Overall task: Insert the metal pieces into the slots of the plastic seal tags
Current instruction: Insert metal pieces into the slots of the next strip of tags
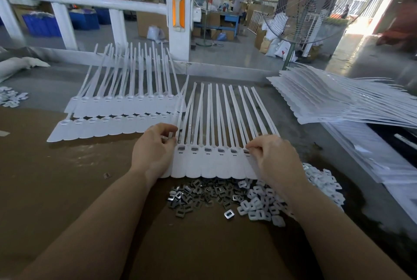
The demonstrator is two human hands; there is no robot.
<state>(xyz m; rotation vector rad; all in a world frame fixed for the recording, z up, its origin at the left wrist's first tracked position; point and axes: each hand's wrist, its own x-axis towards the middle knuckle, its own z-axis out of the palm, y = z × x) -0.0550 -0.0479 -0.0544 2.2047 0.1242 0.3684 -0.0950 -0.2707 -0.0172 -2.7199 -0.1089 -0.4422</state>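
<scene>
Both hands rest on a strip of seal tags (214, 162) on the tabletop: left hand (153, 148) pinching its left end, right hand (273, 157) pinching the rightmost slot. Six visible slots hold metal pieces; loose metal pieces (198, 196) wait nearer.

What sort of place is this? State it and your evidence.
Probably a factory assembly floor: joined strips of white plastic seal tags on the workbench, a heap of small metal pieces, and blue plastic crates behind.

fan (316, 4) R | white railing (90, 1) bkgd | blue bins (41, 24)
</scene>
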